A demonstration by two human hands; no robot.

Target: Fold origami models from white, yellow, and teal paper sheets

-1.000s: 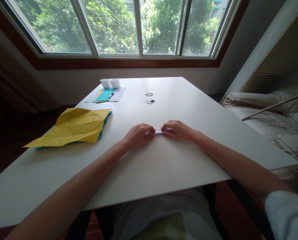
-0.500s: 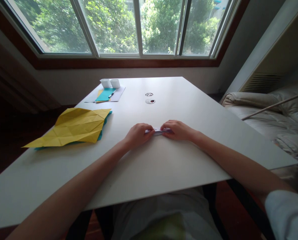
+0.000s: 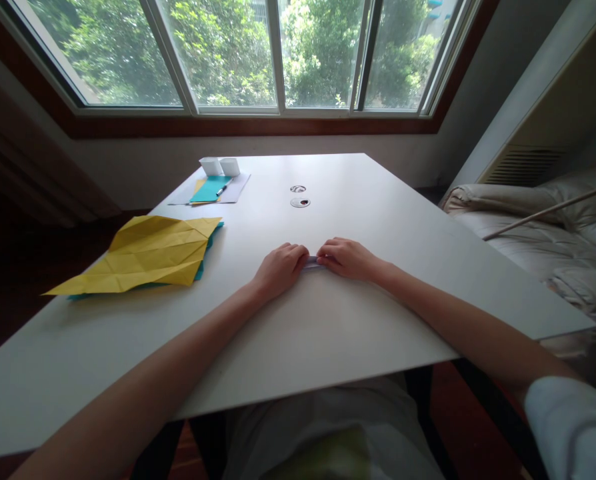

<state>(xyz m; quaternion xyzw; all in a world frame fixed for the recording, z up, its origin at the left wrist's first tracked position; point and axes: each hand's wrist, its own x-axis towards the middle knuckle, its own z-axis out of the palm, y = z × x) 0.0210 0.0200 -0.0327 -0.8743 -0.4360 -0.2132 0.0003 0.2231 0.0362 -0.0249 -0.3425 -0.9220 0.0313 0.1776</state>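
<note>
A narrow folded piece of pale lilac paper [image 3: 312, 264] lies low over the white table [image 3: 348, 320], between my hands. My left hand [image 3: 282, 267] pinches its left end, with the fingertips curled over the paper. At the other end my right hand [image 3: 345, 257] is closed on it, thumb and fingers pressed together. The hands are close, a small gap of paper showing between them. Most of the paper is hidden under my fingers, so its full shape cannot be made out.
A large creased yellow sheet [image 3: 158, 257] with teal paper [image 3: 201, 269] beneath it lies to the left. Farther back are flat teal paper [image 3: 209, 190], a pen [image 3: 223, 189] and two white containers [image 3: 220, 167]. Two round table inserts [image 3: 300, 202] sit at centre.
Both hands have shifted slightly along the paper and closer together. The left fingers are curled more tightly. The sheets on the table have stayed in place.
</note>
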